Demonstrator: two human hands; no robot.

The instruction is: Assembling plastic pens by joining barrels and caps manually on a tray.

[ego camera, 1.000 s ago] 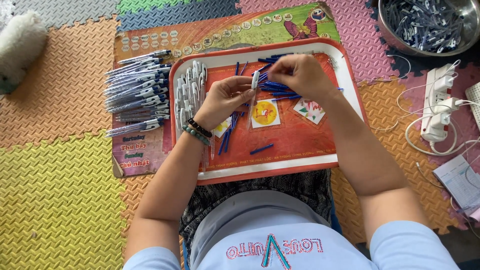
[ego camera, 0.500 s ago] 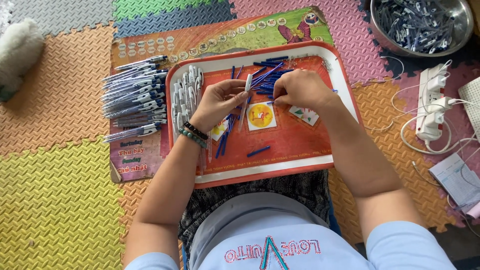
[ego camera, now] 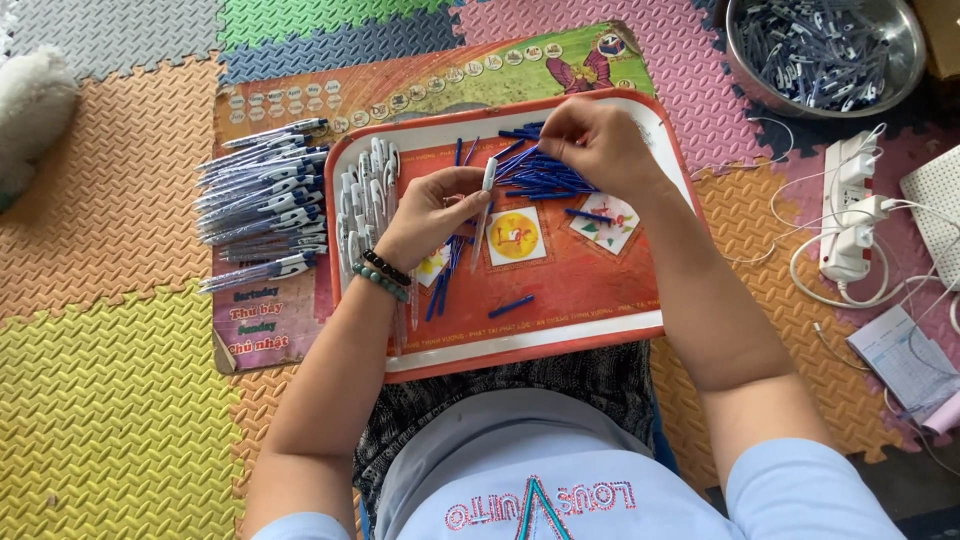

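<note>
An orange tray (ego camera: 560, 330) with a white border lies across my lap. My left hand (ego camera: 432, 212) holds a clear pen barrel (ego camera: 484, 210) upright over the tray's middle. My right hand (ego camera: 598, 140) reaches into a pile of blue refills (ego camera: 540, 178) at the tray's far side, fingers pinched on one of them. A row of white pen barrels (ego camera: 366, 200) lies along the tray's left edge. Loose blue refills (ego camera: 512, 305) lie scattered on the tray floor.
A stack of finished white and blue pens (ego camera: 262, 200) lies on a printed mat left of the tray. A metal bowl (ego camera: 826, 50) of pen parts sits at top right. A white power strip (ego camera: 848, 210) with cables and a paper pad (ego camera: 905, 360) lie to the right. Foam floor tiles surround everything.
My right hand has moved away from the barrel up to the pile of blue refills. My left hand still holds the barrel, shifted slightly.
</note>
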